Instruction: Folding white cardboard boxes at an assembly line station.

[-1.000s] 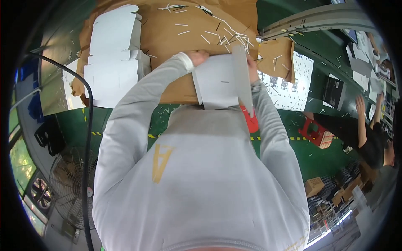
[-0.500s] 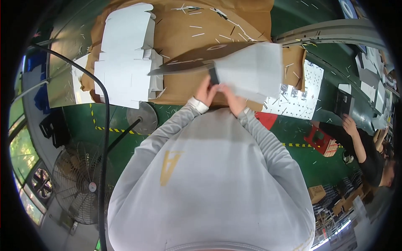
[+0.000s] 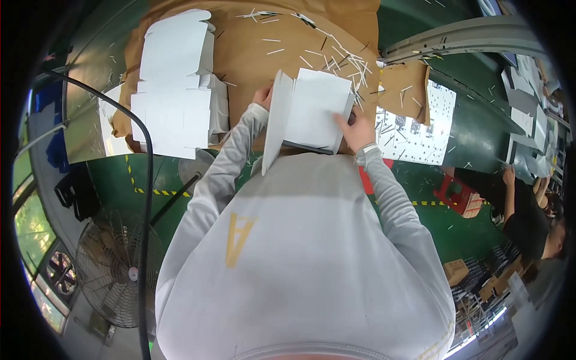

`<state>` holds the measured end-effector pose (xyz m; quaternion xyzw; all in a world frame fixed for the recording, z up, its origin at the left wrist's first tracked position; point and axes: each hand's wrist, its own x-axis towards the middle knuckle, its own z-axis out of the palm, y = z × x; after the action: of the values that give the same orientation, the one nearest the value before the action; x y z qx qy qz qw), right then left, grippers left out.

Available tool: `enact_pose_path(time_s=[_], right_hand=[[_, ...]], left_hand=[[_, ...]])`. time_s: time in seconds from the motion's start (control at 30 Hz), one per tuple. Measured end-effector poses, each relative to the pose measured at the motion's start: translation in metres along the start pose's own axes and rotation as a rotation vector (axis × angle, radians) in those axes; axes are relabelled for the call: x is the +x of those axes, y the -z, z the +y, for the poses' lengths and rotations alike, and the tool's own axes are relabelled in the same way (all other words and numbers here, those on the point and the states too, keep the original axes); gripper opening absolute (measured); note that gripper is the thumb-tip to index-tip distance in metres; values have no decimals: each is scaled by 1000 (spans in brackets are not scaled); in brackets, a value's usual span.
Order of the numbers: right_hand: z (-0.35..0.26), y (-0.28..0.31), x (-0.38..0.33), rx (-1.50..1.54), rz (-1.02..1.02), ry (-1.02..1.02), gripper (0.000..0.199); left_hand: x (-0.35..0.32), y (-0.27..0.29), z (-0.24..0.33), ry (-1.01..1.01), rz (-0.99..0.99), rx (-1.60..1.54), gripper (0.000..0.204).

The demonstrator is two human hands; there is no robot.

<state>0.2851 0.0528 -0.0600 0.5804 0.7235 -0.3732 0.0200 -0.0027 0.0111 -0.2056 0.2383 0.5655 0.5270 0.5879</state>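
A white die-cut cardboard box blank (image 3: 312, 111), partly folded, is held up in front of my grey sweatshirt. My left hand (image 3: 263, 96) grips its left edge, where a narrow side flap bends down. My right hand (image 3: 355, 131) presses on its right side, fingers on the panel. Below the blank lies the brown cardboard-covered table (image 3: 252, 54). A stack of flat white box blanks (image 3: 177, 90) rests on the table to the left of my left hand.
Thin white paper strips (image 3: 336, 54) litter the brown table. A punched white sheet (image 3: 423, 129) lies at the right. A floor fan (image 3: 114, 270) and black cable (image 3: 144, 198) stand at lower left. Another person (image 3: 528, 210) works at the right, near a red crate (image 3: 456, 195).
The blank was held close to my chest a second ago; I have lifted it, turned it, and now hold it farther out with a side flap folded down.
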Motion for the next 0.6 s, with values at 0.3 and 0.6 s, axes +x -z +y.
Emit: enact_pose_path(time_s=[0.3,0.6], right_hand=[[47,-15,11,385,412,16,28],[50,-22,22,507,420,44,27]], left_hand=[[-16,-63,36,-65,-173,381,33],[-17,-81,65,-345,-172,184,30]])
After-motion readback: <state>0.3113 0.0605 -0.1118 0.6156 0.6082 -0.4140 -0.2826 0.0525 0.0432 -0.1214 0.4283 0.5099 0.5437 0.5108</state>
